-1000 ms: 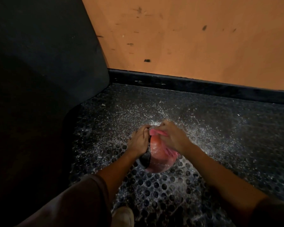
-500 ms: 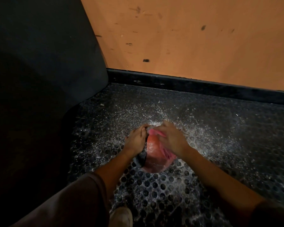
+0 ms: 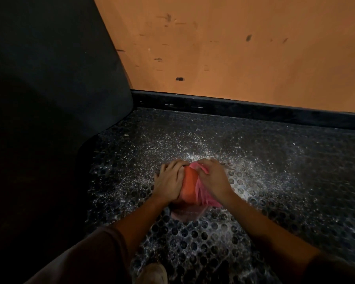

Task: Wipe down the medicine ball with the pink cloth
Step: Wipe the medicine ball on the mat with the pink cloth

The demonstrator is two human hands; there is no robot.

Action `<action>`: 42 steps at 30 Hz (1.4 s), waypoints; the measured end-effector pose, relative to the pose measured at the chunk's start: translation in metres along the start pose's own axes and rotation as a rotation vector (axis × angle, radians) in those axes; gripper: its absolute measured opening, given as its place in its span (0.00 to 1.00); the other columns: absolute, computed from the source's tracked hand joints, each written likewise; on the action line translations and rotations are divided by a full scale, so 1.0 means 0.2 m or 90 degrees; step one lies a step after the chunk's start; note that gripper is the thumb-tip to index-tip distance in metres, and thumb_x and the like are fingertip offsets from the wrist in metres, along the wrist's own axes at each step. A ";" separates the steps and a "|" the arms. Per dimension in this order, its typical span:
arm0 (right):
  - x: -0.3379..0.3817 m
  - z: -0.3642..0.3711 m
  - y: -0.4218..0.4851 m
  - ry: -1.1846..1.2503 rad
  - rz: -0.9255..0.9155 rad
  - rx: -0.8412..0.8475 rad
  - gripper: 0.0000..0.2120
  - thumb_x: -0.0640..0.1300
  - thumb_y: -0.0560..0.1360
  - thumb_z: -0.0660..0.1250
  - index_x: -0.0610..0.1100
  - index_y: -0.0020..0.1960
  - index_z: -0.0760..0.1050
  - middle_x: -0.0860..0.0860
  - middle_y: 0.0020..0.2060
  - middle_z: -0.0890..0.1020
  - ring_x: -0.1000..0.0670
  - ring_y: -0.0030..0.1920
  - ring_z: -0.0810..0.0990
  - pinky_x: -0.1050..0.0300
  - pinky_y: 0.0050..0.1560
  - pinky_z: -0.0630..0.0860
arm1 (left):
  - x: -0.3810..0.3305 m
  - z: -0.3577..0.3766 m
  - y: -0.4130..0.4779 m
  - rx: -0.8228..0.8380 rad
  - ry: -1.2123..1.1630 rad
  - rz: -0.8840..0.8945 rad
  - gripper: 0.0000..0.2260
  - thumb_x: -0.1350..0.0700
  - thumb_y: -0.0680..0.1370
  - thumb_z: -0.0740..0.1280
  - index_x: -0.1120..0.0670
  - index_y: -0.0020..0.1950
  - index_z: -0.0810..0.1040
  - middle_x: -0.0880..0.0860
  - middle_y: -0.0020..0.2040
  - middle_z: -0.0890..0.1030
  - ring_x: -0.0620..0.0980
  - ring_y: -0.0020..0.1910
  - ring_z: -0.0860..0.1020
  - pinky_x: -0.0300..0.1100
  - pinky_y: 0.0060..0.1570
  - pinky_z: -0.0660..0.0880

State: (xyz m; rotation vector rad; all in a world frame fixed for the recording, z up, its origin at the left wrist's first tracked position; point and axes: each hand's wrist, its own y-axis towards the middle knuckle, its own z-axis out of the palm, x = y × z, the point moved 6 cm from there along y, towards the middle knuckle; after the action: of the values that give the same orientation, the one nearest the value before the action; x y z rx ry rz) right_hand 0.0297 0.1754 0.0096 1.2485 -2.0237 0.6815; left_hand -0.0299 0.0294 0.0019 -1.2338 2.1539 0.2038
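An orange medicine ball sits on the dark studded rubber floor mat, low in the middle of the view. My left hand lies over the ball's left side with fingers spread on it. My right hand presses the pink cloth against the ball's right side, and the cloth's loose end hangs down toward me. The ball's underside and far side are hidden.
An orange wall with a black baseboard runs behind the ball. A large dark padded object fills the left. White specks cover the mat around the ball. My shoe shows at the bottom edge.
My left hand has slid further over the ball's left side, covering its black part. My right hand has shifted slightly with the cloth, which now hangs lower on the right.
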 end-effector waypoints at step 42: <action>0.14 -0.10 0.06 -0.028 -0.087 -0.040 0.07 0.48 0.80 0.62 0.47 0.49 0.76 0.55 0.45 0.72 0.59 0.44 0.71 0.61 0.46 0.71 | 0.04 0.00 0.07 0.000 -0.217 -0.152 0.18 0.43 0.84 0.46 0.38 0.70 0.67 0.53 0.71 0.65 0.56 0.73 0.55 0.63 0.72 0.46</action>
State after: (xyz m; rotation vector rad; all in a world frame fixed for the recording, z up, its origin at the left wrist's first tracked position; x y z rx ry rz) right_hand 0.0142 0.1781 0.0422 1.3614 -1.9585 0.5261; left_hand -0.0446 0.0309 -0.0049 -1.3374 1.7025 0.2881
